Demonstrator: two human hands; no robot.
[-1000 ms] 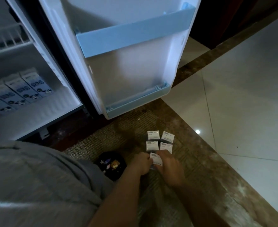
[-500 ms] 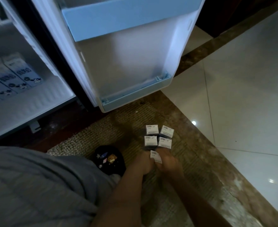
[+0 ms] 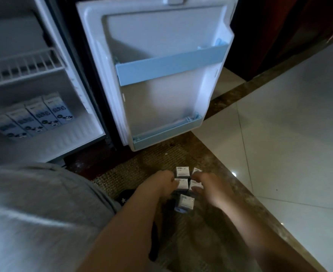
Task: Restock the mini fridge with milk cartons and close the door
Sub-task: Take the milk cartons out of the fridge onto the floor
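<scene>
Crouched before an open white mini fridge (image 3: 43, 107), door (image 3: 157, 75) swung wide with 2 pale blue rails across its inner face. Inside, on the fridge's floor: 4 blue-and-white milk cartons (image 3: 41, 116) in a row, leaning back, below a white wire shelf (image 3: 24, 65). On the brown woven mat (image 3: 146, 163) in front of the door: 5 small white-topped milk cartons (image 3: 185, 185) clustered together, 4 in a square block and 1 lone carton (image 3: 185, 203) just nearer the body, tilted. Left hand (image 3: 161, 183) curled against the left side of the block, fingers touching the near-left carton. Right hand (image 3: 206, 185) curled on the right side, fingertips at the near-right carton and partly covering the far-right one. Cannot tell whether either hand actually grips a carton; blurred. Both hands flanking the block, lone carton lying untouched between the wrists. Grey-clothed knee (image 3: 34, 213) at lower left; pale glossy floor tiles (image 3: 289, 134) to the right.
</scene>
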